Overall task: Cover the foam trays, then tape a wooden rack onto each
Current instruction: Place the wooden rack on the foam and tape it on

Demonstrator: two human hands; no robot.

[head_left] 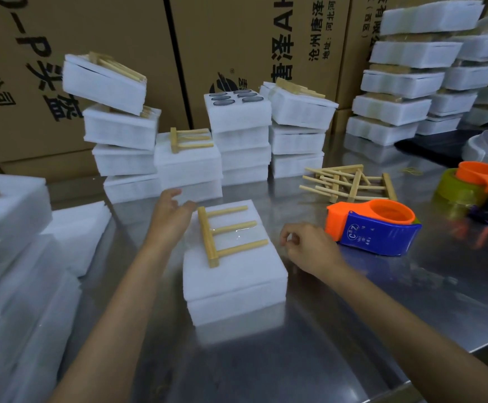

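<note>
From my seat at the controls, the covered foam tray (234,274) sits dead centre on the steel table (353,315), a white, soft-edged block in two layers with a lid seam along its front face. On top lies a wooden rack (228,232), a pale square bar with three round dowels pointing toward 3 o'clock, and a glossy strip of clear tape appears to cross the middle dowel, though I cannot tell how far it runs. My left hand (170,213) hovers at the tray's 10 o'clock corner, fingers loosely spread and holding nothing. My right hand (306,245) hangs just off the 3 o'clock edge with fingers curled in; it may be pinching a tape end, but I cannot tell. I judge the step to be finishing the taping: I would press the strip flat from the dowel outward so it grips the fuzzy foam, and steady the block with the left palm, since foam this light will skid on polished metal. The orange-and-blue tape dispenser (373,231), hard smooth plastic, waits at 2 o'clock, near the right hand. Beyond it, loose racks (350,184) lie tangled, and finished trays (298,135) stack up at 12 o'clock.
</note>
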